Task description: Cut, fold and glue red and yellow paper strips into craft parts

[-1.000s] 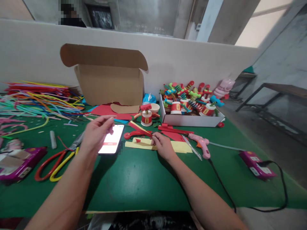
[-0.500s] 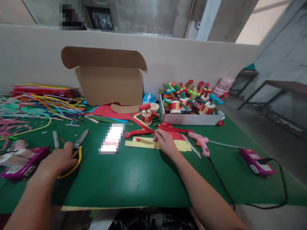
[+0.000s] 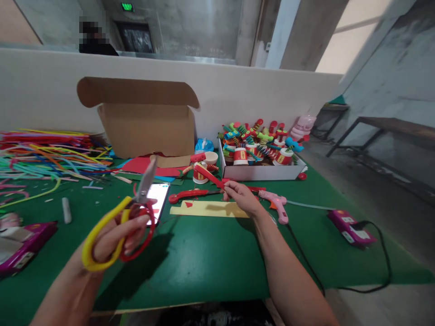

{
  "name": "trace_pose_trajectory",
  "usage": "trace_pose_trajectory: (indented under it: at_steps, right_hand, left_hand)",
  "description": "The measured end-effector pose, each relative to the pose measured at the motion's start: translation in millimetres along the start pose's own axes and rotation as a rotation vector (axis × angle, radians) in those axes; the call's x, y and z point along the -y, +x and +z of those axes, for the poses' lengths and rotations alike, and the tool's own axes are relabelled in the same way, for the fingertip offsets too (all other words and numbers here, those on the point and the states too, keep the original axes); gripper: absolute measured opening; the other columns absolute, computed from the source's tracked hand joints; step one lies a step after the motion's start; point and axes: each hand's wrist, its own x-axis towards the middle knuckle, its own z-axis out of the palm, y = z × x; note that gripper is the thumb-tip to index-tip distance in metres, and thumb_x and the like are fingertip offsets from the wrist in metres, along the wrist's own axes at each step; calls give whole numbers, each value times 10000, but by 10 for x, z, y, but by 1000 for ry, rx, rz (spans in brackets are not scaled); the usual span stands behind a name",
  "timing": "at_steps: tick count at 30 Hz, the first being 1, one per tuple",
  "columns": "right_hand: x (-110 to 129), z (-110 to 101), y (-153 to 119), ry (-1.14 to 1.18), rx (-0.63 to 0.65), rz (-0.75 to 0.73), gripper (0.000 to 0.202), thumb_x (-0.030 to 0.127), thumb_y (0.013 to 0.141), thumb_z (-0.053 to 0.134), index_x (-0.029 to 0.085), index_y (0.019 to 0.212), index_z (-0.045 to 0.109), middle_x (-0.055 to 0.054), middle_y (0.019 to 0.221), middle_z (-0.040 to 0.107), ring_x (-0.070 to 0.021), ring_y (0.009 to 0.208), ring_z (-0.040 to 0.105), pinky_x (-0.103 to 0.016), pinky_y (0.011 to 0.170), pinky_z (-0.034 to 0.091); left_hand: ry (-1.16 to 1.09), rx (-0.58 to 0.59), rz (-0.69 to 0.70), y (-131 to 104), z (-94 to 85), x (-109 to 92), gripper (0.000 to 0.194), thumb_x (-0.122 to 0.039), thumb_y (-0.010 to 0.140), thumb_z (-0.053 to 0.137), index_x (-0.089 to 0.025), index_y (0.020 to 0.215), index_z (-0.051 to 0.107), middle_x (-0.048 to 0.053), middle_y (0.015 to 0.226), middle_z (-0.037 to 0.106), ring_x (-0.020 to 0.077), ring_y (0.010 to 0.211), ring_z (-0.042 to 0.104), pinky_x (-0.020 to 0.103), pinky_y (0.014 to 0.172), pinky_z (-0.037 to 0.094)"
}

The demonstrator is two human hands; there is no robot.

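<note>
My left hand (image 3: pixel 115 235) is closed on a pair of scissors (image 3: pixel 142 192) with one yellow and one red handle loop, lifted above the table with the blades pointing up and away. Between the fingertips of my right hand (image 3: pixel 239 194) is a folded red paper strip (image 3: pixel 209 175), slanting up to the left. Behind that strip stands a red and white paper cup figure (image 3: pixel 200 174) with springy paper arms. Below my right hand lie pale yellow paper strips (image 3: pixel 210 209) with a small red scrap on them. A red-handled tool (image 3: pixel 186 194) lies just beyond the strips.
A pink glue gun (image 3: pixel 276 201) lies right of my right hand, its cable running to the front edge. A white box (image 3: pixel 261 173) of cup figures stands behind. A phone (image 3: pixel 159 199), a purple tissue pack (image 3: pixel 30 244), coloured strips (image 3: pixel 50 154) and an open cardboard box (image 3: pixel 149 131) are to the left.
My left hand has picked the scissors up off the table and brought them right, in front of the phone. My right hand still holds the red strip, which is turned to show its red face.
</note>
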Motion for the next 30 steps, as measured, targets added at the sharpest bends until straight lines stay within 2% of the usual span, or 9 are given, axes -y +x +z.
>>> trace_pose_trajectory:
  at_steps: [1,3,5,7,16,24,30]
  right_hand:
    - [-4,-23,-7,33,9,6,232,349,846,481,171,702,517,29,617,544,-100,615,494,-247,686,402]
    - [-24,-53,-18,95,19,19,243,382,835,510,169,720,525,35,613,538,-96,618,494,-251,706,402]
    - [-52,-67,-22,156,17,35,256,412,816,541,168,740,532,40,602,532,-95,619,500,-258,721,407]
    - [-74,-69,-21,207,19,63,275,437,793,569,167,756,541,41,594,531,-99,624,514,-265,729,413]
    - [-10,-19,-34,340,65,149,320,469,707,658,165,727,561,32,570,547,-111,616,541,-298,744,451]
    - [-43,-16,-34,475,104,185,271,404,692,701,158,735,595,53,524,516,-73,514,463,-321,758,489]
    - [-61,-15,-32,460,115,173,270,406,704,691,155,737,598,47,532,525,-72,523,474,-315,760,492]
  left_hand:
    - [-36,136,-45,-14,117,-17,400,-395,689,662,-233,1047,589,-46,450,457,86,305,370,190,299,276]
    - [-110,320,-76,-41,296,-39,474,-381,737,624,-262,1185,526,22,686,607,119,397,505,225,356,397]
    - [-173,445,-87,-59,410,-48,522,-346,780,580,-270,1279,447,61,814,627,141,457,565,243,398,448]
    - [-229,514,-111,-66,481,-52,546,-315,800,554,-252,1320,398,78,830,625,147,463,577,243,393,455]
    - [-312,530,-147,1,569,-100,491,-211,808,528,-241,1285,416,91,857,649,178,528,623,261,434,495]
    - [-338,549,-139,57,625,-142,460,-215,800,534,-229,1252,451,96,865,663,191,540,634,290,457,509]
    - [-305,579,-154,100,653,-187,412,-252,787,562,-171,1188,512,91,737,656,197,536,630,277,457,501]
